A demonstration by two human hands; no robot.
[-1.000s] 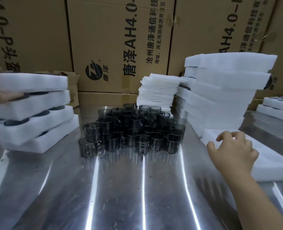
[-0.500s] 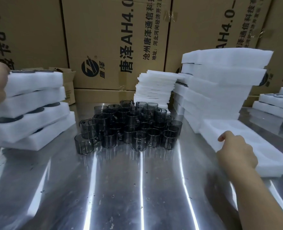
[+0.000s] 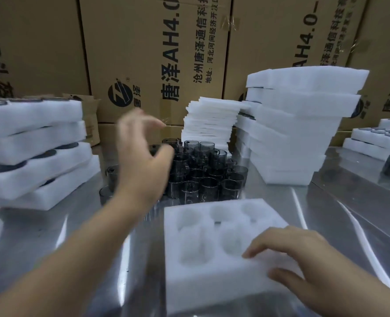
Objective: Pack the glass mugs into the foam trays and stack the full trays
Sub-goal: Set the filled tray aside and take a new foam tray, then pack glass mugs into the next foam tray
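A cluster of dark smoky glass mugs (image 3: 203, 177) stands in the middle of the steel table. An empty white foam tray (image 3: 203, 280) with round pockets lies in front of them, near me. My right hand (image 3: 303, 266) grips the tray's right front corner, fingers on top and thumb at its edge. My left hand (image 3: 141, 156) hovers blurred above the left side of the mugs, fingers spread and holding nothing. A stack of filled foam trays (image 3: 34, 154) sits at the left.
A tall stack of empty foam trays (image 3: 299, 133) stands at the right, with thin foam sheets (image 3: 210, 124) behind the mugs. More filled trays (image 3: 376, 138) lie at the far right. Printed cardboard boxes (image 3: 157, 53) wall off the back. The steel table (image 3: 75, 236) is reflective.
My right hand has pulled an empty tray from the right stack's base to the table in front of me. My left hand left the filled stack and swung over the mugs.
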